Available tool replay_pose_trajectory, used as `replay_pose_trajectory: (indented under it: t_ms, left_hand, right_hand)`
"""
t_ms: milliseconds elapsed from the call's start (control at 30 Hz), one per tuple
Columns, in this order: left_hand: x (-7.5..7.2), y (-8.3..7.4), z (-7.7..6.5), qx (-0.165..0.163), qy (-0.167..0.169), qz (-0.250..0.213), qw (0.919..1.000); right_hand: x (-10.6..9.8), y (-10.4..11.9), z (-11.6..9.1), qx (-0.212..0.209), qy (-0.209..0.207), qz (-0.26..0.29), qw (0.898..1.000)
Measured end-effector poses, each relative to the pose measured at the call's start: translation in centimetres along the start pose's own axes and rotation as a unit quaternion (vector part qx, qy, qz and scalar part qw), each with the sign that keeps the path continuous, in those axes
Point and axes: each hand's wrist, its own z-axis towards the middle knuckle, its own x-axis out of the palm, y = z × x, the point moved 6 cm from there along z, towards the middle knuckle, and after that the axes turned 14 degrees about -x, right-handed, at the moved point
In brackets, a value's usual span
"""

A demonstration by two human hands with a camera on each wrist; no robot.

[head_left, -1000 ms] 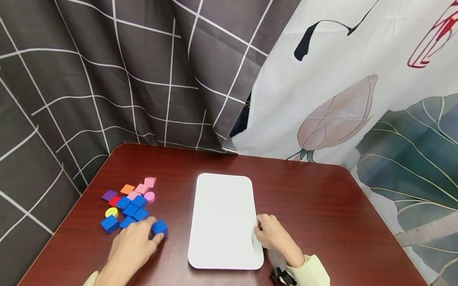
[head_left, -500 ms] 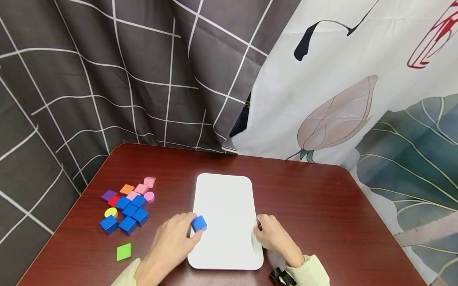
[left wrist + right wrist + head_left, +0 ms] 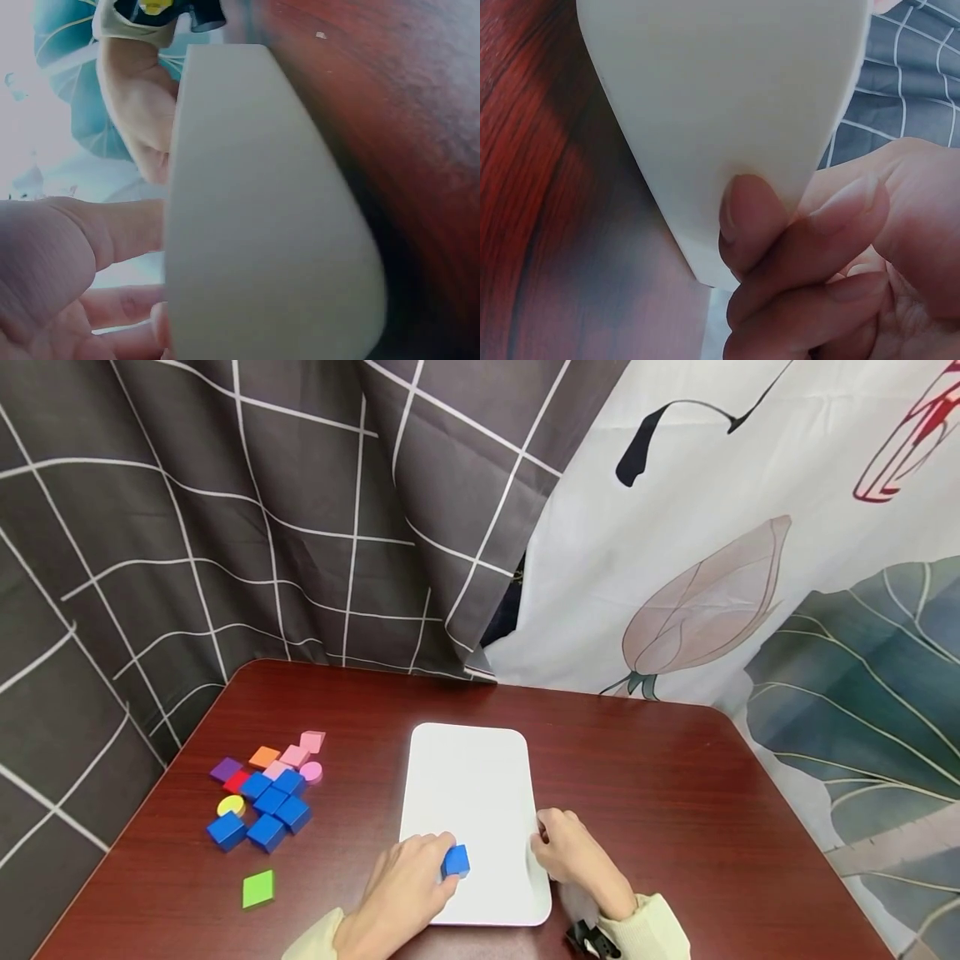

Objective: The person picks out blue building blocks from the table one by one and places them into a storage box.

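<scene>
Blue dominates the left of the desk [image 3: 652, 793], where a purple block [image 3: 226, 769], a yellow disc [image 3: 231, 806] and a red block [image 3: 236, 782] sit among six blue blocks [image 3: 270, 801], as seen through my head camera. Next along, a green block [image 3: 258, 888] lies flat nearer the person, apart from the cluster, while an orange block [image 3: 264, 757], three pink blocks [image 3: 295, 756] and a pink disc [image 3: 311, 772] mark the cluster's far side. By my count, those fifteen pieces all lie outside the white tray [image 3: 465, 785].

At centre, the person's left hand [image 3: 405, 881] pinches one more blue block [image 3: 455, 862] between thumb and fingers, over the tray's near half; from my remote post I cannot tell whether the block touches the tray's floor. I judge the transfer of this piece nearly complete, with only the release outstanding.

Farther right, the right hand [image 3: 564, 850] is clamped on the tray's right edge, its fingers curled; my right wrist view shows a fingertip [image 3: 746, 214] against the outer wall [image 3: 697, 112]. I read that as steadying the tray. Below, a black device [image 3: 594, 941] sits at the cuff [image 3: 651, 931].
</scene>
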Motion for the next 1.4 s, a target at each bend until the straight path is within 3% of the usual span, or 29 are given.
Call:
replay_pose_trajectory:
  t_ms: [433,700,1033,1233,1400]
  left_hand:
    - [1.9,0.4,-0.2,0.002,0.031,0.006,0.9995]
    - [1.9,0.5,-0.4,-0.005,0.038,0.001,0.9993]
    - [1.7,0.7,-0.2,-0.001,0.054,-0.043,0.9976]
    - [0.4,0.8,0.0,0.013,0.027,-0.069,0.9972]
    - [-1.5,2.2,0.1,0.005,-0.06,-0.091,0.994]
  right_hand:
    - [0.2,-0.2,-0.1,-0.005,0.008,0.002,1.0]
    - [0.2,0.0,-0.1,-0.001,0.014,0.006,1.0]
    - [0.0,-0.2,0.0,-0.003,0.009,-0.007,1.0]
    - [0.0,-0.1,0.1,-0.011,0.004,-0.01,1.0]
    - [0.2,-0.1,0.1,-0.006,0.008,-0.005,1.0]
